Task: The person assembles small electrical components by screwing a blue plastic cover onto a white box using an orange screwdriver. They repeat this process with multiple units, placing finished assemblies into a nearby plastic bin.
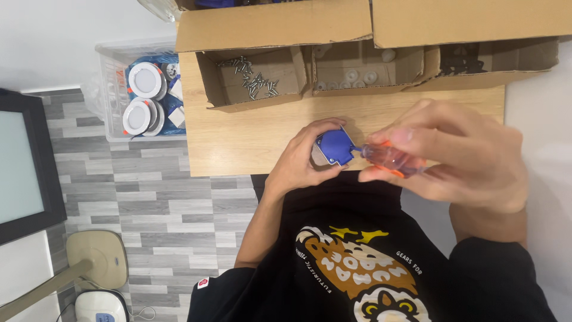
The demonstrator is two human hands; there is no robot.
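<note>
Your left hand (307,158) was curled around a small blue plastic housing with a pale metal rim (335,146), fingers and thumb closed on its edges so that the blue face stayed turned up toward you, just above the near edge of the light wooden bench (250,134). Your right hand (459,155) was closed around the translucent orange handle of a screwdriver (390,158), thumb and fingertips pinching it.

The relation that mattered was this: the screwdriver's long axis lay roughly level, running from your right hand leftward, and its tip met the right side of the blue housing. So the housing sat directly to the left of the tool grip, in line with the shaft, and both hands were nearly touching across it. The left hand was the one on the housing; the right reached it only through the tool.

Beyond your hands, an open cardboard box stood at the bench's far edge, with loose silver screws (253,80) in one compartment and small white plastic pieces (351,77) in the next. A clear plastic bin of round white light fittings (143,98) sat on the floor beside the bench.
</note>
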